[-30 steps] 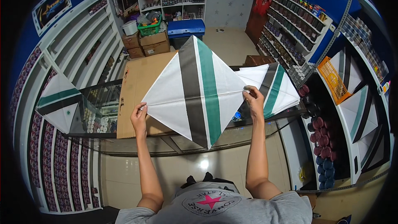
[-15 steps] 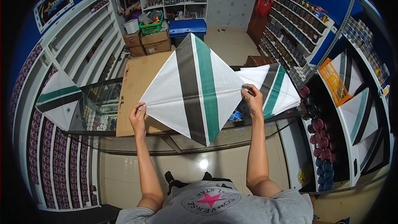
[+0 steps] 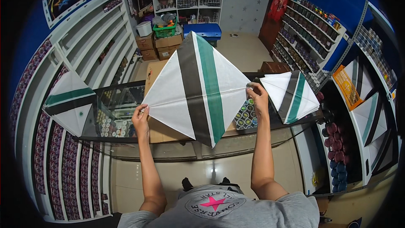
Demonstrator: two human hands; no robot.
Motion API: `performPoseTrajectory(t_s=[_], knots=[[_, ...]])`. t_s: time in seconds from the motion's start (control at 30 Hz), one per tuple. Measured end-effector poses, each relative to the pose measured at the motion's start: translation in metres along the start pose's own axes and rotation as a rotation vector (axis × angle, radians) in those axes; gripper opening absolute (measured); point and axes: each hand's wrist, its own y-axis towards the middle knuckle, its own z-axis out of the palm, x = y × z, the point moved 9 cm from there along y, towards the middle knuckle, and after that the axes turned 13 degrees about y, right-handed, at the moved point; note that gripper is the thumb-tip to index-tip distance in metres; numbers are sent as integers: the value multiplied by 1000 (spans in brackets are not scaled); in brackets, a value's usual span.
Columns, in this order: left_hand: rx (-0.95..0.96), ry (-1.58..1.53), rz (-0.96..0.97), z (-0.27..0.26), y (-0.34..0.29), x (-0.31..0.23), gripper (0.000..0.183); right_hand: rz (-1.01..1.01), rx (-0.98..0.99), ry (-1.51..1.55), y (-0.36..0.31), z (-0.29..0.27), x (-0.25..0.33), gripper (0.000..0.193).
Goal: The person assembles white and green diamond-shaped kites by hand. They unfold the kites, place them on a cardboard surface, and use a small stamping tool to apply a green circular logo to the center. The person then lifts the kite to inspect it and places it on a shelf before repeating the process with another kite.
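A white diamond-shaped kite [image 3: 168,90] with one dark grey and one green stripe is stretched between my hands above the counter. Its left corner is pinched in the fingers of my left hand [image 3: 140,118]. At the opposite corner, my right hand [image 3: 258,97] grips the kite's edge. A thin spar line runs across the kite from hand to hand. Close to my right hand, a stack of similar kites [image 3: 291,95] lies on the counter. Beneath the held kite shows part of a brown cardboard sheet [image 3: 158,133].
The glass-topped counter [image 3: 122,137] holds spools and round tins. Another striped kite [image 3: 69,101] is at its left end. Shelves [image 3: 90,50] line the left wall, and a thread rack [image 3: 310,33] stands at the right. A blue cooler box [image 3: 206,29] is behind the counter.
The surroundings have shifted to the right in view, while my hands and the kite stay nearly in place. Both hands keep their grip on the kite's corners.
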Motion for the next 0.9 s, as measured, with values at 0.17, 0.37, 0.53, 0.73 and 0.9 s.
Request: performPoseTrajectory(t_s=[0.17,0.37,0.53,0.73,0.9], knots=[[49,-38,-19,-49,31,3,12,-13,24,-10,-16,57,-16,16],[34,-50,-35,-92,53,-8,12,3,-1,17,-33,107,-35,16],[-9,-63,-1,-121,63,-1,12,28,53,53,-32,129,-48,19],[-62,-144,-56,-129,51,6,15,97,100,118,-48,151,-57,25],[-150,-195,-45,-129,45,14,15,166,156,137,-69,162,-83,30]])
